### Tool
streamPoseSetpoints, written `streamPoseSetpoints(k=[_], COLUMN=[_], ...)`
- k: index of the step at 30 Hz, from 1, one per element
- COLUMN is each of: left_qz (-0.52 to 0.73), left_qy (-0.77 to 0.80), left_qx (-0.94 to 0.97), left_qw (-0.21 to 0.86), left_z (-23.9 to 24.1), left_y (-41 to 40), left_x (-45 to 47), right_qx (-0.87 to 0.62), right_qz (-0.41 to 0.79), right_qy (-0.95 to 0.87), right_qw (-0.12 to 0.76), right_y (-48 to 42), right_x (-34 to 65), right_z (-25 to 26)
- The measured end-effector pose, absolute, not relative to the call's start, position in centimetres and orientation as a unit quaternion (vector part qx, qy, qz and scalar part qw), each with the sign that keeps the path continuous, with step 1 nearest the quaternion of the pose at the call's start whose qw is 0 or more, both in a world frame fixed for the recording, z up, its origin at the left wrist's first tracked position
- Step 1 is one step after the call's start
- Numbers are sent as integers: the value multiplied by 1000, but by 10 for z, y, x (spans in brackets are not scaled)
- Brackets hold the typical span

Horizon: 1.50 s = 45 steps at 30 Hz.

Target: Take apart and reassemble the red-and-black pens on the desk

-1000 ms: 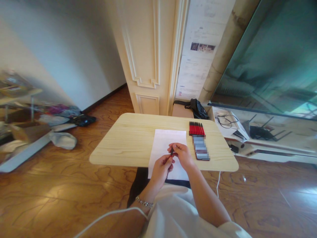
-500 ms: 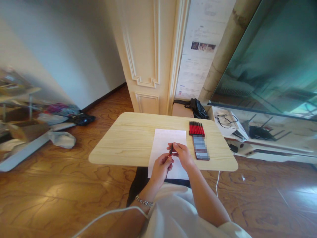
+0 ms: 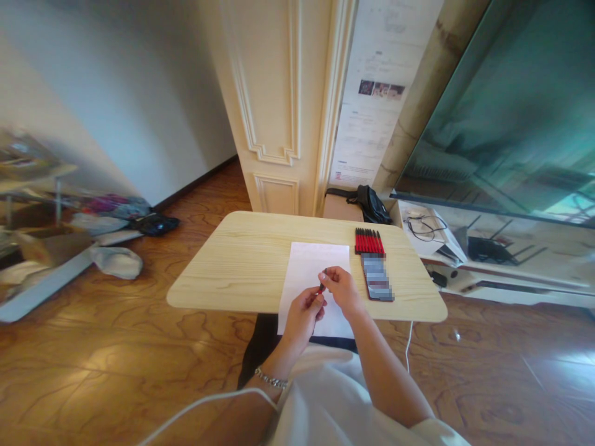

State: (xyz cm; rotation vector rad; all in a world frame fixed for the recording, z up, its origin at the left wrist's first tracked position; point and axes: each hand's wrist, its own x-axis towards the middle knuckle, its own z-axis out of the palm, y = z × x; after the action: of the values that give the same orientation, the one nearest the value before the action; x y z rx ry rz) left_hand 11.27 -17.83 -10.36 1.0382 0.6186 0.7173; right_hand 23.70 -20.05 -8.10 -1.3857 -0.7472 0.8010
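Between my hands is a red and black pen (image 3: pixel 322 288), held above a white sheet of paper (image 3: pixel 302 260). My left hand (image 3: pixel 304 310) is closed round its lower, red part. The fingers of my right hand (image 3: pixel 341 288) pinch the black upper end. Much of the pen is covered by my fingers. Beyond my right hand, several red pens with black ends (image 3: pixel 369 241) lie side by side in a row. A phone (image 3: pixel 379 279) with a blurred-out screen lies just below that row.
The light wooden table (image 3: pixel 223 266) has rounded corners. A black bag (image 3: pixel 372 204) sits behind it. To the right are a white box with a cable (image 3: pixel 423 226) and a router (image 3: pixel 493 251) under a large screen (image 3: pixel 511 124). A white cord (image 3: pixel 204 399) crosses near my left forearm.
My right fingers have shifted their grip on the pen's black end, now pinching it more tightly from above. My left hand stays nearly where it was.
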Motion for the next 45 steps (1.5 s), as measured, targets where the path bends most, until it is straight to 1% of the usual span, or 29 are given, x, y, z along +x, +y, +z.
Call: streamPoseSetpoints(k=[2,6,8,12,18,20,22,26,29,31,34,36,38,41,43,45], left_qz=[331,334,329,326,323,325,335,356,363,365,366,366,364,363,363,362], left_qy=[283,285,284,275,285,294,305,313,308,307,308,309,309,310,317,324], left_qx=[473,471,479,493,473,458,440,414,414,417,416,411,405,392,387,389], left_qw=[765,765,763,758,769,774,776,777,776,773,773,775,780,786,786,783], left_z=[-104,-107,-108,-110,-111,-110,-110,-109,-110,-110,-109,-109,-108,-108,-107,-106], left_y=[-178,-179,-179,-178,-176,-175,-174,-171,-169,-168,-167,-167,-167,-167,-168,-170], left_x=[112,111,111,112,107,104,100,94,92,92,93,95,96,99,101,103], right_qx=[-600,-566,-564,-575,-564,-581,-632,-778,-832,-848,-856,-852,-841,-803,-759,-712], right_qz=[354,426,442,429,411,392,364,247,162,140,135,138,138,160,209,260], right_qy=[-331,-356,-355,-327,-266,-273,-307,-390,-432,-443,-447,-454,-460,-457,-442,-441], right_qw=[636,610,600,615,665,659,611,426,308,257,220,222,250,348,430,481], right_y=[-201,-205,-205,-197,-173,-164,-156,-144,-138,-135,-133,-132,-134,-143,-153,-165], right_x=[237,242,246,252,267,271,271,256,241,234,230,231,234,238,239,236], right_z=[-81,-78,-75,-68,-51,-52,-59,-83,-96,-101,-102,-100,-98,-94,-92,-91])
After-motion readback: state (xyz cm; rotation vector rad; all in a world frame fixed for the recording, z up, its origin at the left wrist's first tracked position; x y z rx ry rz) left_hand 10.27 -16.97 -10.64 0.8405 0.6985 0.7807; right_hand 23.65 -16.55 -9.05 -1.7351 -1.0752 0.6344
